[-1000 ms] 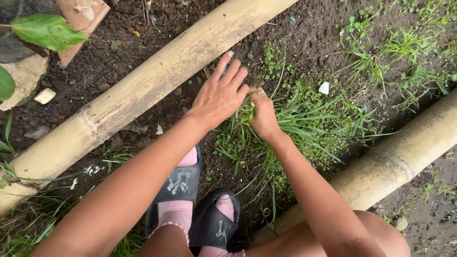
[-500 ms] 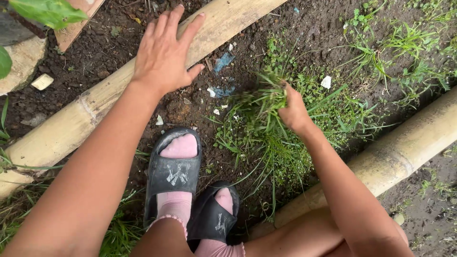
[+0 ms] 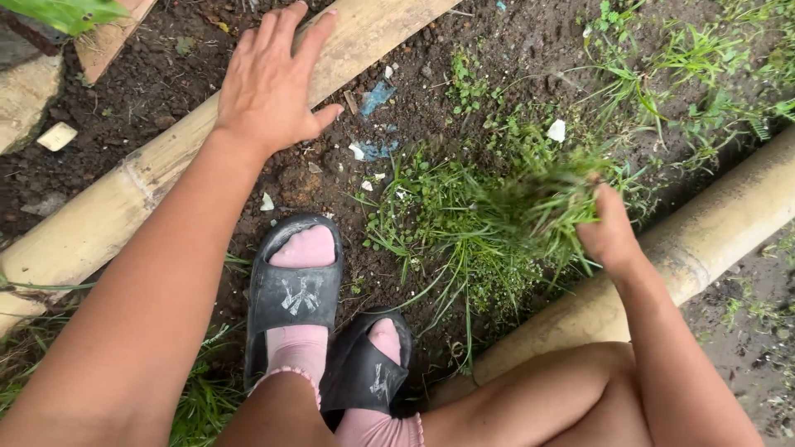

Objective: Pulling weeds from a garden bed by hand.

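Observation:
My left hand [image 3: 269, 83] rests flat, fingers spread, on a thick bamboo pole [image 3: 116, 199] that runs diagonally across the dark soil. My right hand [image 3: 611, 232] is closed on a tuft of pulled grass [image 3: 542, 203], blurred with motion, held just above a second bamboo pole [image 3: 729, 215] at the right. A patch of grass and small weeds [image 3: 451, 240] still grows in the soil between the two poles. My feet in pink socks and black slide sandals [image 3: 294, 302] stand at the lower middle.
Bits of blue and white litter [image 3: 373, 124] lie on bare soil [image 3: 530, 50] by the left pole. More grass clumps [image 3: 696, 74] grow at the upper right. A stone [image 3: 25, 95], a brown tile [image 3: 103, 41] and a green leaf [image 3: 62, 12] sit at the upper left.
My left hand left the grass clump and settled on the left bamboo pole. My right hand tore a tuft free and carried it right, toward the second pole.

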